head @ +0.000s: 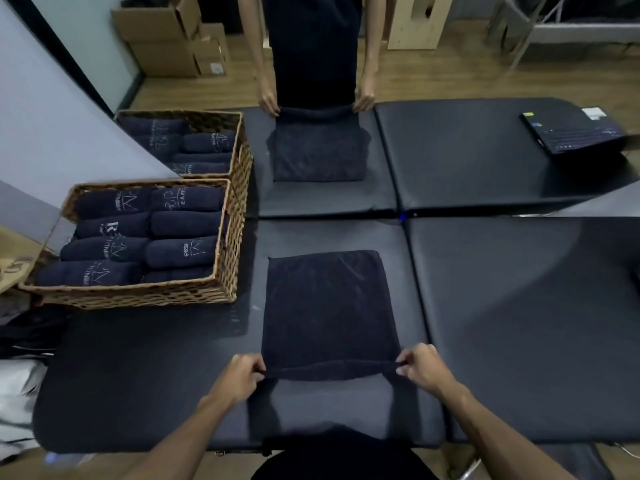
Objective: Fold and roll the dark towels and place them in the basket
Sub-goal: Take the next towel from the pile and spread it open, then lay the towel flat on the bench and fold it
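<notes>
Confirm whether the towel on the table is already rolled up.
No, the towel lies flat; both hands, left and right, pinch only its near edge.

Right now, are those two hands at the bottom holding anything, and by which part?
Yes. The left hand and right hand each pinch a near corner of the folded dark towel, lifting its near edge slightly off the padded table.

A dark towel (327,311) lies flat, folded into a rectangle, on the black padded desk (138,375), its near edge lifted slightly off the surface; just left of it stands a woven wicker basket (221,271) packed with rolled dark towels (114,249) in two columns, several showing pale lettering, perhaps a logo
</notes>
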